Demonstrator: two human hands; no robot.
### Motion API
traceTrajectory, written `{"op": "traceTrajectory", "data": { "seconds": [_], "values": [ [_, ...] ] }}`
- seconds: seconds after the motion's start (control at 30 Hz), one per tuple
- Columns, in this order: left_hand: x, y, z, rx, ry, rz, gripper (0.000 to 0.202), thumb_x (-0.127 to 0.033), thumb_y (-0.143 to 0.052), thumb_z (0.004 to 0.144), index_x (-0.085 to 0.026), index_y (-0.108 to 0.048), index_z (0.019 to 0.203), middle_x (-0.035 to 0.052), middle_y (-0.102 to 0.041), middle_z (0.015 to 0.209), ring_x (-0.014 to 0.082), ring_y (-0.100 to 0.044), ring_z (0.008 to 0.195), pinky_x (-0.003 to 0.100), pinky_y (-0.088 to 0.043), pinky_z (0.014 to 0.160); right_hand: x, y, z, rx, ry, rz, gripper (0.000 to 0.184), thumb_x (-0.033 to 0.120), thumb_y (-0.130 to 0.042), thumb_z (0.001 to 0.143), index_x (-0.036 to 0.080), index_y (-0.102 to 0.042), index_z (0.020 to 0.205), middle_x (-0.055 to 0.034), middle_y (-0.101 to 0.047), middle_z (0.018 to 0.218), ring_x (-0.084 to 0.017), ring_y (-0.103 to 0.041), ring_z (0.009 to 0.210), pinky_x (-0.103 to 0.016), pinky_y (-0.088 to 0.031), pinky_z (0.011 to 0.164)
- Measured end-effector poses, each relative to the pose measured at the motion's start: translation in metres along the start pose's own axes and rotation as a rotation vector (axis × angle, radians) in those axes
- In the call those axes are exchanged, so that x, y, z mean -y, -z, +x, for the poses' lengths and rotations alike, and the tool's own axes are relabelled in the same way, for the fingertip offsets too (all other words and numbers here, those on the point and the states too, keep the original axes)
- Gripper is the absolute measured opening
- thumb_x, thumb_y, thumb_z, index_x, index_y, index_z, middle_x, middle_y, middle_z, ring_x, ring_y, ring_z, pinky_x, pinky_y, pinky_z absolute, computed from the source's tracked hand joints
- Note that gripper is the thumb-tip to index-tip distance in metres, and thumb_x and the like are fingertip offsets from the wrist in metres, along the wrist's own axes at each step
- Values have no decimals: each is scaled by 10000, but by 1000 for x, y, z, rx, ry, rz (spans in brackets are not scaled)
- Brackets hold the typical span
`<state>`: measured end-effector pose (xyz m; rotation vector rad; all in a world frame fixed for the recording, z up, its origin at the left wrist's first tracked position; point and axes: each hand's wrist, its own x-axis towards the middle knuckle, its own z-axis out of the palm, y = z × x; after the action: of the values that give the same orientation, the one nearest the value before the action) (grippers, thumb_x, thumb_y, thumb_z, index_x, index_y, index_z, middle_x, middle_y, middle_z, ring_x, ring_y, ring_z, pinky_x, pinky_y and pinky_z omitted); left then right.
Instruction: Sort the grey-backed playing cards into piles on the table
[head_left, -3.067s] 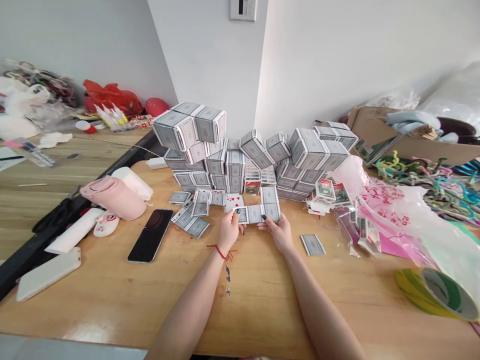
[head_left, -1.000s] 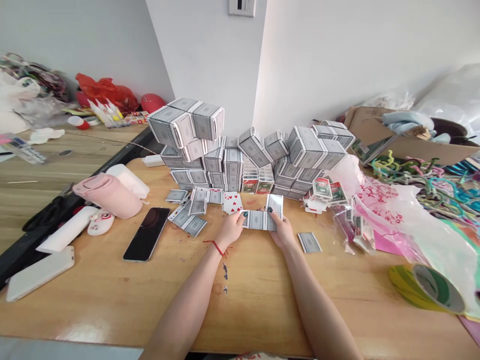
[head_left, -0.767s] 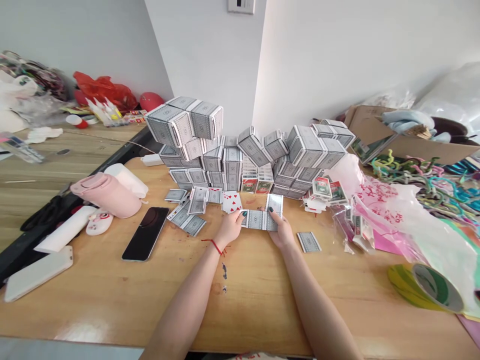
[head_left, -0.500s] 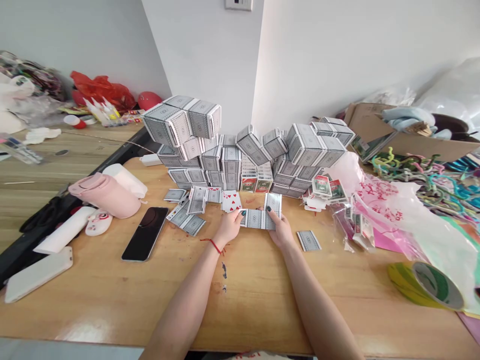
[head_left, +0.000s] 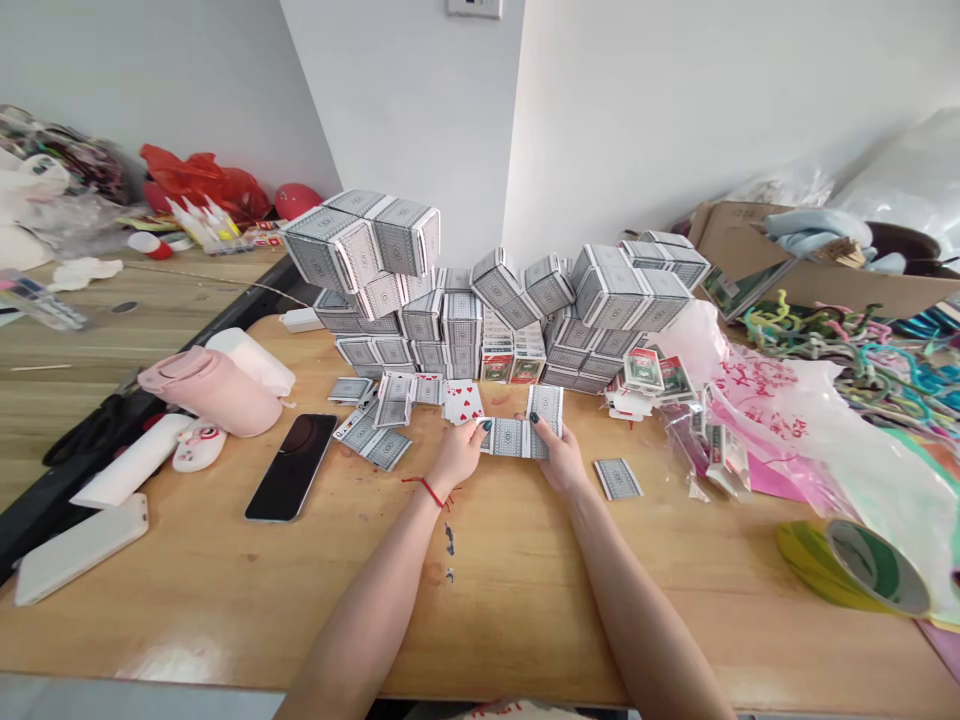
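Both hands meet at the middle of the wooden table (head_left: 525,590). My left hand (head_left: 459,457) pinches the left end of a row of grey-backed playing cards (head_left: 516,437). My right hand (head_left: 561,460) grips the right end of the same cards, where one card (head_left: 547,405) stands upright. A face-up red-pipped card (head_left: 462,401) lies just left of them. Loose cards (head_left: 379,432) are scattered further left, and a single card (head_left: 619,479) lies to the right of my right hand.
A wall of stacked grey card boxes (head_left: 480,300) rises behind the hands. A black phone (head_left: 292,466), pink bottle (head_left: 214,390) and white slab (head_left: 79,548) lie left. Plastic bags (head_left: 795,420), a tape roll (head_left: 862,565) and a cardboard box (head_left: 810,270) crowd the right.
Since three seconds ago the spread of cards has been squeezed shorter between my hands. Over the last second the hands and cards have barely shifted.
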<state>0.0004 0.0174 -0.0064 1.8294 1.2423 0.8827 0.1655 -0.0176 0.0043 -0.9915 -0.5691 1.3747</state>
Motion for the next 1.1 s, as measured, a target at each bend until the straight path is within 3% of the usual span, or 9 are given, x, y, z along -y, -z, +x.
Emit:
{"op": "traceTrajectory", "data": {
  "seconds": [0.33,0.8,1.1],
  "values": [
    [1,-5,-1,-60,32,11,305,-341,-382,800,-181,-384,540,-35,-376,446,93,-341,410,224,-207,434,-8,1,3,-71,55,-34,347,381,-665,640,147,-624,893,-77,-684,890,-243,-619,857,-348,-527,686],
    [-6,-11,-8,-173,-52,374,273,-269,-349,836,-163,-492,629,28,-486,532,124,-419,481,236,-195,484,-3,6,11,7,-51,108,333,349,-690,623,169,-613,892,-65,-681,905,-249,-604,917,-361,-518,741],
    [-9,-19,-12,-229,53,380,282,-250,-340,837,-157,-524,644,29,-500,516,117,-434,461,237,-205,471,-6,1,9,-51,-28,106,335,336,-689,625,145,-611,890,-79,-686,881,-249,-612,898,-348,-521,719]
  ]
}}
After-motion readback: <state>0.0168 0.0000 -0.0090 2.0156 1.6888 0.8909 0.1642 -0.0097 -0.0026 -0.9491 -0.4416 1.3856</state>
